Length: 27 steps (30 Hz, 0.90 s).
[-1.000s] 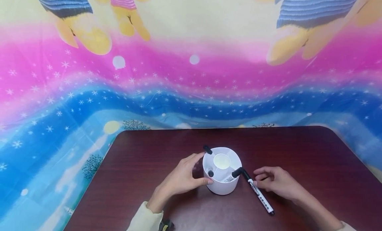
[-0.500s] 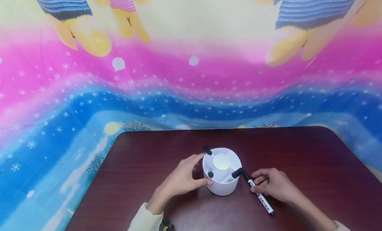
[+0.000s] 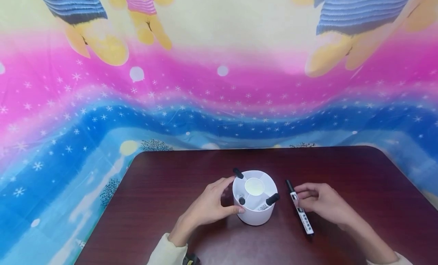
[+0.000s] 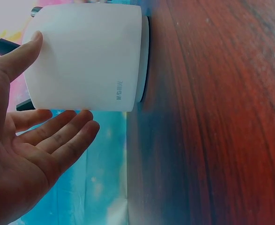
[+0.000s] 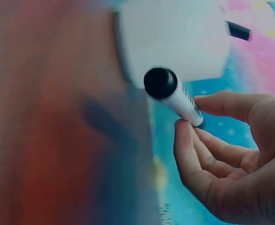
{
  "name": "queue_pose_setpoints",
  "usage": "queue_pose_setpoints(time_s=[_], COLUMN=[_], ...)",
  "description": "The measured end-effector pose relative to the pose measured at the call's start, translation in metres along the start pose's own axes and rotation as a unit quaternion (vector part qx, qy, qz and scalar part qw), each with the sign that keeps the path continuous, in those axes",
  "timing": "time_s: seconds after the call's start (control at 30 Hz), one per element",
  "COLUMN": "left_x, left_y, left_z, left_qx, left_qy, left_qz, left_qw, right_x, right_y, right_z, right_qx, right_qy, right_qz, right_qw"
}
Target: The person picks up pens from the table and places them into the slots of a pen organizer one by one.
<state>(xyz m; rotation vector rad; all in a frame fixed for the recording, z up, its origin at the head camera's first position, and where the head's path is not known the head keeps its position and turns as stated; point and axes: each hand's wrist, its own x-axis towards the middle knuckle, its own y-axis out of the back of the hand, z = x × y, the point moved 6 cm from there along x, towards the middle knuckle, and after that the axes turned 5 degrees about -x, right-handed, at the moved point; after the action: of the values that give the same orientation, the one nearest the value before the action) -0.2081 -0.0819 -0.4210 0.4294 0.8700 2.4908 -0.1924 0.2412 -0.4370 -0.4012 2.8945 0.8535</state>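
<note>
A white round pen holder (image 3: 256,218) stands on the table, its inside split into compartments round a pale central disc. Three black-ended markers lean in it, one of them a marker (image 3: 273,199) at the right rim. My left hand (image 3: 209,204) grips the holder's left side, thumb on the near wall and fingers on the far one. In the left wrist view, small lettering shows on the holder's wall (image 4: 85,56). Right of the holder, my right hand (image 3: 326,202) pinches a white whiteboard marker (image 3: 302,218) with black ends between thumb and fingers, slanted above the table.
The dark red-brown wooden table (image 3: 191,164) has rounded far corners. A patterned cloth (image 3: 219,94) in pink, blue and cream hangs behind it. Near the left sleeve lies a small black object (image 3: 191,259) at the bottom edge.
My right hand has moved slightly up and right, carrying the whiteboard marker away from the holder's right rim. The left hand and the holder have stayed put.
</note>
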Motion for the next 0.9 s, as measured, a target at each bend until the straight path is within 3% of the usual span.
queue_pose_setpoints(time_s=[0.27,0.67,0.9], left_x=[-0.001,0.001,0.001], left_y=[0.0,-0.001,-0.001], left_z=[-0.001,-0.002,-0.002], left_qx=[0.001,0.002,-0.001], left_qy=[0.002,0.0,-0.003], left_qz=[0.001,0.002,0.002], left_qw=[1.0,1.0,1.0], right_x=[0.004,0.012,0.015], right_y=[0.022,0.033,0.037], right_z=[-0.033,-0.069,-0.075], right_qx=[0.036,0.071,0.077], right_qy=[0.055,0.081,0.075], right_qz=[0.052,0.096,0.114], right_qw=[0.9965,0.9895,0.9876])
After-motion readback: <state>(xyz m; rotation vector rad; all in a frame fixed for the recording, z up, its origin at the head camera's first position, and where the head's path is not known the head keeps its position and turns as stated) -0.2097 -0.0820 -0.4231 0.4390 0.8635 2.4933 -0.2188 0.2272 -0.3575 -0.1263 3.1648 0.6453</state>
